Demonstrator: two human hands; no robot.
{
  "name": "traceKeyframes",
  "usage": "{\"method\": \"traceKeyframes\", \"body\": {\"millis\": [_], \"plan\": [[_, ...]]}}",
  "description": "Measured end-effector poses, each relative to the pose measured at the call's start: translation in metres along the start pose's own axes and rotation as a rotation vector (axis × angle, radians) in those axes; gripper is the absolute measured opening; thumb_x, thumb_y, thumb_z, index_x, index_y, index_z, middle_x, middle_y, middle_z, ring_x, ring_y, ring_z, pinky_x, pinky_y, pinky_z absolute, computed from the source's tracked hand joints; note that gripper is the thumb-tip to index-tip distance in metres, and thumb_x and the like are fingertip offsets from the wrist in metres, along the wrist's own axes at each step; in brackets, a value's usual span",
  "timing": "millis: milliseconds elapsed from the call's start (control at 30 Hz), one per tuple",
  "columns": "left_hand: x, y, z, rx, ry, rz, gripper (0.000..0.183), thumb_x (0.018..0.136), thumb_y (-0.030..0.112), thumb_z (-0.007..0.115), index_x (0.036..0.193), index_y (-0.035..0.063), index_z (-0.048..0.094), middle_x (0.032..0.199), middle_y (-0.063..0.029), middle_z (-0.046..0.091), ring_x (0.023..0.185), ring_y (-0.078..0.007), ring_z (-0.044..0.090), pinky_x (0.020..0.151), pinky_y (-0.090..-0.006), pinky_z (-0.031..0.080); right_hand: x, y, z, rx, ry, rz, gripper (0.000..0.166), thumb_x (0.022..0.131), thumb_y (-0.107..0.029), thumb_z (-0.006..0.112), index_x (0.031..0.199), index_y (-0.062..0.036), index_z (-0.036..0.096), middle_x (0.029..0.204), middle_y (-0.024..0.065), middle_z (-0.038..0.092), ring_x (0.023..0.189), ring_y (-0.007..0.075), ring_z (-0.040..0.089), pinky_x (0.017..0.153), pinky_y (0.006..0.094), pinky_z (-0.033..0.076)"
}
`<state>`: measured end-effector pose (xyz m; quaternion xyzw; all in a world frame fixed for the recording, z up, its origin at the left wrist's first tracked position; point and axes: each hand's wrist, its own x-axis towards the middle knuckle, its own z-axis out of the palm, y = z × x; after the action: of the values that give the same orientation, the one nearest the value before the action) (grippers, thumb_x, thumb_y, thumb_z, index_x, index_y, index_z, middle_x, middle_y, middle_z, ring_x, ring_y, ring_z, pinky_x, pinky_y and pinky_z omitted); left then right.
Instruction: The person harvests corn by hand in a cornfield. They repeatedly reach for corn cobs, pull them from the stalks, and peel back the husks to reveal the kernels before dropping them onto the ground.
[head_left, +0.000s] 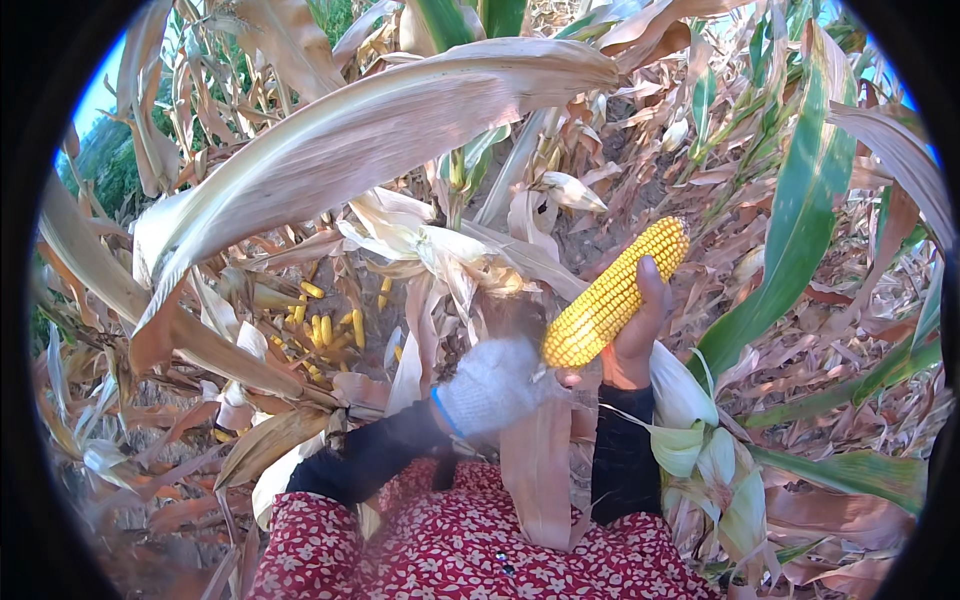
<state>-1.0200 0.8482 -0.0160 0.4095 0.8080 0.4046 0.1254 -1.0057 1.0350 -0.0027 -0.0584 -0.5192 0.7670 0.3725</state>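
A husked yellow corn cob (616, 292) is held tilted in my bare right hand (637, 322), its thumb lying across the kernels. My left hand (495, 379), in a white knitted glove with a blue cuff edge, is at the cob's lower end, partly blurred. Whether its fingers are closed on anything cannot be made out. Just above the glove is an opened, dry corn husk (450, 259) on a stalk. Pale green husk leaves (679, 394) hang beside my right wrist.
A long dry corn leaf (360, 127) arches across the upper left. Several husked cobs (322, 330) lie in a heap on the ground at left. A green leaf (802, 232) rises at right, and an unopened ear (574, 191) lies farther off among dry leaves.
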Motion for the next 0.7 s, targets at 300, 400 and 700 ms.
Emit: {"method": "traceKeyframes", "body": {"millis": [300,400,700], "plan": [[-0.014,-0.048,0.02,0.109,-0.01,0.63,0.037,0.092,0.038,0.059,0.071,0.0066,0.062,0.06,-0.0121,0.052,0.056,-0.0317,0.055,0.055,-0.0416,0.046,0.001,0.113,-0.064,0.565,0.045,0.509,0.044,0.088,-0.05,0.054,0.103,-0.0085,0.058,0.085,0.0058,0.061,0.07,0.0187,0.057,0.063,0.0324,0.05],[-0.06,-0.041,0.019,-0.164,0.065,0.697,0.035,0.082,0.034,0.071,0.072,0.0026,0.059,0.065,-0.0131,0.053,0.061,-0.0314,0.056,0.058,-0.0398,0.047,0.022,0.18,-0.121,0.595,0.753,0.728,0.045,0.089,-0.053,0.053,0.109,-0.0133,0.059,0.083,0.0032,0.058,0.06,0.0128,0.05,0.058,0.0279,0.043],[-0.136,-0.089,-0.08,0.609,0.385,-0.305,0.059,0.087,0.055,0.058,0.062,0.0018,0.054,0.054,-0.0196,0.049,0.051,-0.0399,0.052,0.049,-0.0483,0.04,-0.141,0.231,-0.224,-0.06,0.517,1.128,0.042,0.09,-0.041,0.047,0.102,-0.0036,0.062,0.075,0.0095,0.062,0.044,0.0207,0.049,0.04,0.0329,0.04]]}}
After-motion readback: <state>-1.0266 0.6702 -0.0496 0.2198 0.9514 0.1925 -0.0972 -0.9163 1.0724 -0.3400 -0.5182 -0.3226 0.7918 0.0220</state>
